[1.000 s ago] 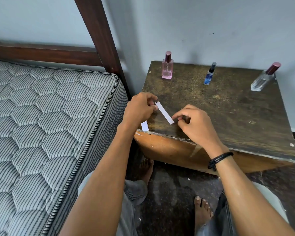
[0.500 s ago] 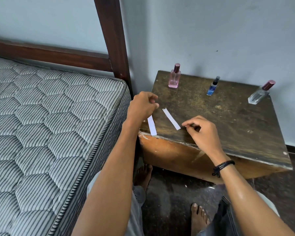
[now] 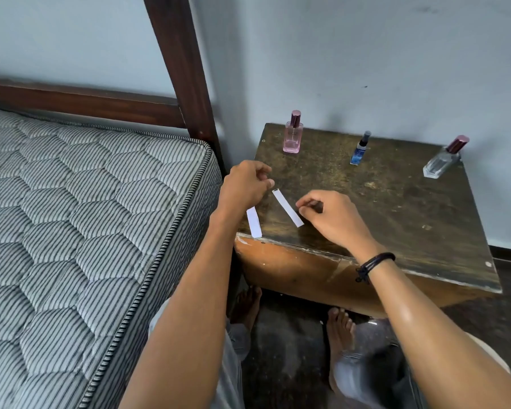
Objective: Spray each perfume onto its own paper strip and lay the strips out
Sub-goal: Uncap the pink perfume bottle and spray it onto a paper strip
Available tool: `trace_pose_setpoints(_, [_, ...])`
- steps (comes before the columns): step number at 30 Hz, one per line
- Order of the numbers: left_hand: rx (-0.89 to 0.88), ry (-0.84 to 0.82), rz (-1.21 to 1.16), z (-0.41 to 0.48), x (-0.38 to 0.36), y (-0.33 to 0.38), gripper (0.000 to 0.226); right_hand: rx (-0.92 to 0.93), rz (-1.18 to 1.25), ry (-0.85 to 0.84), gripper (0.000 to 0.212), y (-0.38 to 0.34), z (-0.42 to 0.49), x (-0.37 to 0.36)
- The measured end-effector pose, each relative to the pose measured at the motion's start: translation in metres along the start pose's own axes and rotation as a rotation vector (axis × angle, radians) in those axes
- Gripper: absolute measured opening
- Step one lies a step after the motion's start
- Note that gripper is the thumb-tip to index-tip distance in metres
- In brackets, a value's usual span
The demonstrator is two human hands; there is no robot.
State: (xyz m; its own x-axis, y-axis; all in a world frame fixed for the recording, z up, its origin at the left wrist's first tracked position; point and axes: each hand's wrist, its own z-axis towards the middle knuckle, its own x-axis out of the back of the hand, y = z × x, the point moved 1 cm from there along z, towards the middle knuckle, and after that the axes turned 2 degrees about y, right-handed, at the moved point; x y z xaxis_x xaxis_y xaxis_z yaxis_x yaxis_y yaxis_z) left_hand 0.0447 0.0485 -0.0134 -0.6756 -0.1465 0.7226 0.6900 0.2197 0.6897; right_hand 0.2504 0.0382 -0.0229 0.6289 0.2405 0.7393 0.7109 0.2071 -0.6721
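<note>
Two white paper strips lie at the tabletop's (image 3: 396,208) near edge: the left strip (image 3: 254,222) just under the left hand (image 3: 244,185), the right strip (image 3: 287,208) just beside the right hand (image 3: 334,214). Both hands are loosely curled, gripping nothing. Pink bottle (image 3: 292,134), blue spray (image 3: 360,149) and clear bottle (image 3: 443,159) wait along the far edge, probably to leave room for strips.
</note>
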Motion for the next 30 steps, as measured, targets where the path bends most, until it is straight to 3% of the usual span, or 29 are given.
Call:
trace_pose_setpoints(11, [-0.055, 0.205, -0.101, 0.025, -0.012, 0.03, 0.061, 0.017, 0.145, 0.125, 0.016, -0.006, -0.004, -0.004])
trace_pose_setpoints(19, [0.028, 0.147, -0.22, 0.049, -0.028, 0.036, 0.075, 0.038, 0.136, 0.08, 0.014, 0.0, -0.002, 0.002])
trace_pose_setpoints(30, [-0.043, 0.11, -0.275, 0.071, -0.054, 0.044, 0.081, -0.023, 0.198, 0.035, 0.013, 0.007, 0.009, 0.001])
